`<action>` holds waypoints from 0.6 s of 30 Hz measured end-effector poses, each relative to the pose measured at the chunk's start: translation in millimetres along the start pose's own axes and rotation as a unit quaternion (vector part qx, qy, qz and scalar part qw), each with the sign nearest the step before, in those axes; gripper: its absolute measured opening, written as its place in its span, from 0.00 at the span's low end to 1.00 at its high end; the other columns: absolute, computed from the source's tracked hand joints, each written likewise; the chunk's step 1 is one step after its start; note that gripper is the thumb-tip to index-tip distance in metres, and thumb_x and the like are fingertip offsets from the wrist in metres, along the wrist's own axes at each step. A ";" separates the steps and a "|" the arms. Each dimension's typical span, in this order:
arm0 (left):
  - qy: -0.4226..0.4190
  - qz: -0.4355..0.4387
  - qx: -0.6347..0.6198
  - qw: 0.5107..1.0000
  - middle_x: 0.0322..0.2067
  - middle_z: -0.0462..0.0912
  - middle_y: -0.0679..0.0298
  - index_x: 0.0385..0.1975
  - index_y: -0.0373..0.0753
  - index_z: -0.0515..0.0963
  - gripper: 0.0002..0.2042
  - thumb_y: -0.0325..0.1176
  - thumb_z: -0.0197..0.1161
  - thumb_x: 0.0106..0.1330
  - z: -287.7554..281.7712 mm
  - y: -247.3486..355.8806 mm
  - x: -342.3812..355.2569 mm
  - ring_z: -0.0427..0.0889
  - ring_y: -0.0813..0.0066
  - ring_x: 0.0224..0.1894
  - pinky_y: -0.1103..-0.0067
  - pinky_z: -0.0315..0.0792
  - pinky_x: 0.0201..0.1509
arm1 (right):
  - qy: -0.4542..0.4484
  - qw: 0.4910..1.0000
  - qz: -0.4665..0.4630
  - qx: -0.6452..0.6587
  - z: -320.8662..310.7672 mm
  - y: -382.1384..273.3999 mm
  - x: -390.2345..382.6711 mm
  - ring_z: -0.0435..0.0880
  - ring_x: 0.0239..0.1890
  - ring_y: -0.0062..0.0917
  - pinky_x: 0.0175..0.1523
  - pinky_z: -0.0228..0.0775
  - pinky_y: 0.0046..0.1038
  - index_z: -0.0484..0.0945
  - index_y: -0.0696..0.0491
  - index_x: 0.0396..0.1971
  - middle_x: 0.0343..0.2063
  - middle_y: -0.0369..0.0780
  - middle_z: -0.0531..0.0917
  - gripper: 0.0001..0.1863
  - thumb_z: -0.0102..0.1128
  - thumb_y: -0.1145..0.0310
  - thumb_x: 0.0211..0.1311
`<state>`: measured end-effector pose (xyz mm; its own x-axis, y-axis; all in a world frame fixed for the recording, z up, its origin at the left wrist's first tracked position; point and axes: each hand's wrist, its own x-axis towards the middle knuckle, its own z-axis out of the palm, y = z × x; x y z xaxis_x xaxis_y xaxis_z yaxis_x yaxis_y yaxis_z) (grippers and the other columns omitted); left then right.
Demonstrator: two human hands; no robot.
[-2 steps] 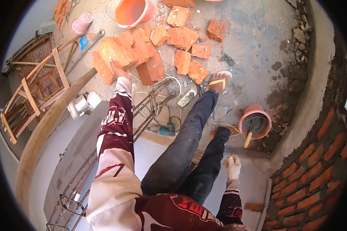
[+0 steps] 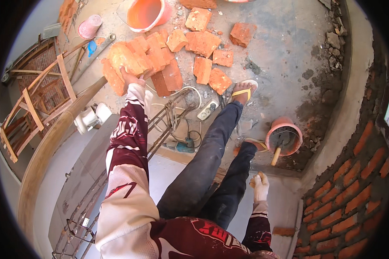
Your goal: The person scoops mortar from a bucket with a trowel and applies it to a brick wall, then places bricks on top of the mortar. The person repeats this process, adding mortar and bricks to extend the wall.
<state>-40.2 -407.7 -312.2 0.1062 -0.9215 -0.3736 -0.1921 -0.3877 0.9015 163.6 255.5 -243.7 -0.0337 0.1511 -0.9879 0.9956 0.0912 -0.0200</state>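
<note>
My bare left hand (image 2: 132, 79) reaches out to a row of orange bricks (image 2: 153, 54) on the floor. Its fingers are closed on the near end of a brick (image 2: 122, 59) at the left of the row; part of the grip is hidden by the hand itself. Down at my right side, my right hand (image 2: 259, 186) wears a pale glove. Its fingers are curled in and nothing shows in them. Just beyond it stands an orange bucket (image 2: 285, 122) of grey mortar, with a wooden-handled tool (image 2: 276, 156) leaning out over its rim.
Broken bricks (image 2: 203, 41) lie scattered ahead, near a large orange bucket (image 2: 163, 19). A steel rebar frame (image 2: 160, 115), a power strip (image 2: 208, 110) and a teal power tool (image 2: 186, 145) lie left of my legs. A curved wooden rail (image 2: 52, 125) runs along the left; a brick wall (image 2: 348, 203) rises at right.
The whole view has shifted very slightly. My left hand stays at the brick, and my right hand keeps its curled pose by my side.
</note>
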 end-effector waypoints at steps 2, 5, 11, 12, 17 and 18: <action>-0.087 -0.061 -0.018 0.994 0.72 0.70 0.61 0.74 0.49 0.62 0.42 0.60 0.69 0.63 1.6 11.2 9.7 0.64 0.53 0.75 0.42 0.46 0.77 | 0.003 1.000 -0.010 0.002 0.5 -3.6 2.4 0.83 0.35 0.21 0.41 0.80 0.26 0.73 0.61 0.63 0.40 0.39 0.83 0.21 0.56 0.69 0.75; -0.130 -0.033 0.106 0.985 0.77 0.60 0.63 0.74 0.56 0.64 0.38 0.56 0.69 0.66 15.4 8.0 17.2 0.65 0.52 0.74 0.42 0.50 0.77 | -0.017 0.999 -0.027 -0.005 0.8 -5.5 4.8 0.83 0.33 0.22 0.39 0.80 0.26 0.74 0.61 0.62 0.38 0.38 0.83 0.21 0.57 0.69 0.74; -0.319 0.107 0.362 0.869 0.70 0.64 0.63 0.71 0.55 0.65 0.35 0.55 0.68 0.65 101.5 -52.1 -48.8 0.68 0.56 0.68 0.47 0.54 0.74 | 0.038 0.969 -0.103 -0.222 0.8 -12.1 1.0 0.81 0.60 0.45 0.66 0.72 0.39 0.81 0.55 0.57 0.53 0.50 0.85 0.25 0.58 0.51 0.71; -0.346 0.097 0.361 0.861 0.69 0.65 0.64 0.70 0.55 0.66 0.34 0.55 0.68 0.65 118.2 -63.2 -76.4 0.68 0.57 0.68 0.48 0.54 0.74 | 0.054 0.959 -0.157 -0.230 0.6 -14.6 -1.3 0.83 0.58 0.38 0.66 0.72 0.38 0.80 0.54 0.59 0.51 0.47 0.86 0.25 0.58 0.52 0.73; -0.466 -0.067 0.356 0.807 0.64 0.68 0.64 0.67 0.54 0.67 0.32 0.54 0.68 0.65 138.4 -92.8 -212.7 0.70 0.60 0.63 0.53 0.57 0.72 | 0.040 0.975 -0.105 -0.193 7.3 -17.0 7.0 0.82 0.62 0.41 0.67 0.72 0.37 0.78 0.54 0.62 0.57 0.48 0.84 0.27 0.58 0.53 0.70; -0.480 -0.108 0.357 0.794 0.63 0.68 0.64 0.67 0.54 0.68 0.31 0.53 0.67 0.65 130.8 -94.8 -234.4 0.71 0.61 0.62 0.53 0.58 0.72 | 0.043 0.976 -0.099 -0.191 12.6 -17.5 13.6 0.82 0.62 0.41 0.67 0.73 0.38 0.78 0.54 0.62 0.57 0.48 0.84 0.27 0.58 0.54 0.70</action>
<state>-174.5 -158.1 -338.6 -0.5154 -0.2916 -0.8058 -0.8108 -0.1384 0.5687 146.8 243.6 -258.7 -0.2453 0.1748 -0.9536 0.8644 0.4849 -0.1334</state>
